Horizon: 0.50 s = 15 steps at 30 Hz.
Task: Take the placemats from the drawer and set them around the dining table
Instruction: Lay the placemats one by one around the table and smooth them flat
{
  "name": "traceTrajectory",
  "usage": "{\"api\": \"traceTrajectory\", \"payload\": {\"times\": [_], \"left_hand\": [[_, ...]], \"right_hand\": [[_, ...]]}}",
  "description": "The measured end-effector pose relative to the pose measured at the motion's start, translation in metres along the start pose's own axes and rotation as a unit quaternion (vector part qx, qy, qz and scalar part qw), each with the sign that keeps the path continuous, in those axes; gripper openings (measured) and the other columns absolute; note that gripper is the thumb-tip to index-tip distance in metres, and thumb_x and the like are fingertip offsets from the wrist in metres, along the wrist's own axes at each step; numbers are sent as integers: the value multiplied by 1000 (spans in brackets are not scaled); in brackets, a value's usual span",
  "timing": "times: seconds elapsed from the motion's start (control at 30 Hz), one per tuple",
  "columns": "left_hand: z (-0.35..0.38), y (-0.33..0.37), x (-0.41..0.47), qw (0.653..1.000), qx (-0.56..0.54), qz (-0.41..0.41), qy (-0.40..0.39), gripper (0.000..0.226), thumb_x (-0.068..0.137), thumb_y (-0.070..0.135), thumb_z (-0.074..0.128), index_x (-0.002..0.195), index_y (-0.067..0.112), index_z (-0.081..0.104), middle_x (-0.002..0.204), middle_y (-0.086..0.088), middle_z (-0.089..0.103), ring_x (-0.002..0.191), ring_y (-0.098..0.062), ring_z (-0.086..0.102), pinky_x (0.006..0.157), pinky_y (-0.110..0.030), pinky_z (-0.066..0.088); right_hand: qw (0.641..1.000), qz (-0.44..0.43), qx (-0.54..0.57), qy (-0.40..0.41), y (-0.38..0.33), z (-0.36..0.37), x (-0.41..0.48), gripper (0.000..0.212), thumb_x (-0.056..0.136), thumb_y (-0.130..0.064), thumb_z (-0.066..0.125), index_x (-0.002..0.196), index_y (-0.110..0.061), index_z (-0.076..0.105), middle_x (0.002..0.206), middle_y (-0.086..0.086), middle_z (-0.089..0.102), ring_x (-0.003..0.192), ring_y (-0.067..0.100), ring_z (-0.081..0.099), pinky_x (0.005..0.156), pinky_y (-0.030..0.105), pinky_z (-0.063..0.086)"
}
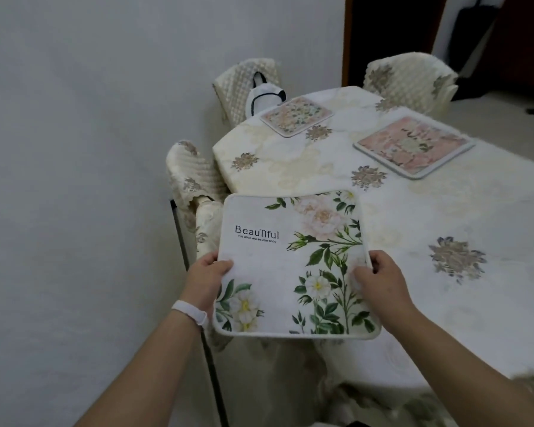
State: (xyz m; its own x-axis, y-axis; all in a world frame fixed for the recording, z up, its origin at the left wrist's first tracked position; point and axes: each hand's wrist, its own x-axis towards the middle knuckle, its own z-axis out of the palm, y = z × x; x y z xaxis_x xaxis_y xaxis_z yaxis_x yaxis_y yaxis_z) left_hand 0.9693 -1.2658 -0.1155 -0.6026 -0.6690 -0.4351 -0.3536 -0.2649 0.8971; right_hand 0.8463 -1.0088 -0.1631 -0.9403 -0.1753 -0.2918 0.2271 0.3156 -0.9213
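Head view: I record the white floral placemat point(293, 263) held at the near left edge of the counter point(429, 217). The left grip point(205, 280) pinches its left edge and the right grip point(379, 282) pinches its right edge, thumbs on top. Two more mats lie flat on the cream flowered cloth: a far placemat point(296, 116) near the end and a pink placemat point(413, 146) to the right. A white bag point(264, 97) sits on the far covered chair point(244, 84), its contents hidden. A plain wall point(90, 149) stands at left.

White floral placemat point(293, 263) lettered "BeauTiful", held above the near desk point(290, 167) corner, gripped at its sides by left hand point(207, 278) and right hand point(379, 278), pink floral placemat point(413, 146) laid flat on the desk, pale floral placemat point(296, 116) laid flat near the far end.
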Motion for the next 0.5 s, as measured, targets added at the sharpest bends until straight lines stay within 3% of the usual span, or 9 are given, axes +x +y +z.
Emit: {"api": "traceTrajectory", "payload": {"times": [0.07, 0.23, 0.37, 0.5], "left_hand": [[11, 10, 17, 999, 25, -2, -26, 18, 90, 3, 57, 106, 4, 66, 94, -22, 73, 85, -42, 70, 81, -57, 55], [41, 25, 57, 989, 107, 19, -101, 15, 91, -2, 53, 93, 5, 67, 78, -15, 74, 67, -30, 71, 59, -36, 58], [61, 24, 104, 970, 174, 48, -161, 18, 90, -2, 55, 97, 8, 70, 90, -18, 74, 78, -35, 71, 69, -40, 59], [79, 23, 167, 950, 213, 48, -222, 20, 90, 0, 56, 102, 6, 70, 95, -21, 73, 87, -41, 69, 81, -55, 55]], "right_hand": [[1000, 12, 8, 20, 2, -5, 6, 12, 87, -9, 57, 94, -18, 58, 88, 1, 67, 78, 20, 65, 63, 33, 52], [996, 57, 24, 71, 16, -7, 21, 10, 89, -10, 55, 96, -18, 57, 90, 0, 66, 80, 20, 64, 62, 31, 49], [990, 91, 25, 104, 29, 6, 25, 10, 91, -10, 54, 98, -17, 55, 91, -2, 63, 79, 14, 60, 58, 28, 43], [982, 137, 6, 133, 39, 28, 39, 9, 91, -11, 55, 100, -14, 54, 93, 1, 63, 83, 17, 60, 61, 30, 46]]}}
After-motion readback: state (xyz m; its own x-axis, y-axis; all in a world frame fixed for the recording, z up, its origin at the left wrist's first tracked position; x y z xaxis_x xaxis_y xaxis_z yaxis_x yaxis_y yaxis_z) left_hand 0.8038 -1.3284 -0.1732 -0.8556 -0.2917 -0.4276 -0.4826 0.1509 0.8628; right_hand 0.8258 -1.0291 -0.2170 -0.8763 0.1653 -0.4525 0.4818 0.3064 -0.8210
